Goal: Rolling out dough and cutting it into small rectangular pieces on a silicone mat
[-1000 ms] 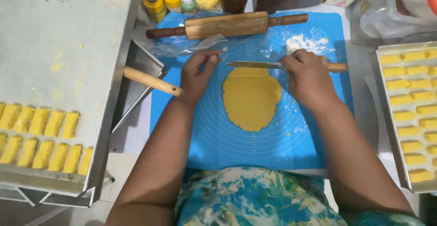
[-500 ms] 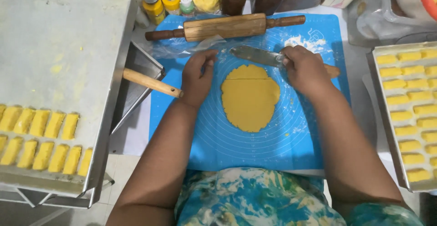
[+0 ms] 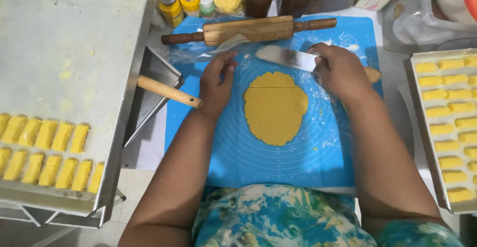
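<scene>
From the head view, the right hand was closed around the handle of a flat metal scraper, holding its blade raised and slanted just above the top of the rolled dough sheet; the left hand rested with loosely curled fingers on the blue silicone mat, just beside the dough's left edge and gripping nothing, a placing that looked meant to steady the mat. The yellow dough lay flat at the middle of the mat, an uneven oval with a straight cut line across its upper end, so a narrow cap sat parted from the main piece. A wooden rolling pin lay crosswise at the mat's far edge, out of the way of both hands, with crumpled clear plastic wrap beside it. A wooden-handled tool jutted from a metal pan near the left wrist. To the left a large steel baking tray carried two rows of shaped yellow dough pieces along its near edge, the rest bare; to the right a second tray was filled with similar pieces. Open mat remained below and beside the dough.
</scene>
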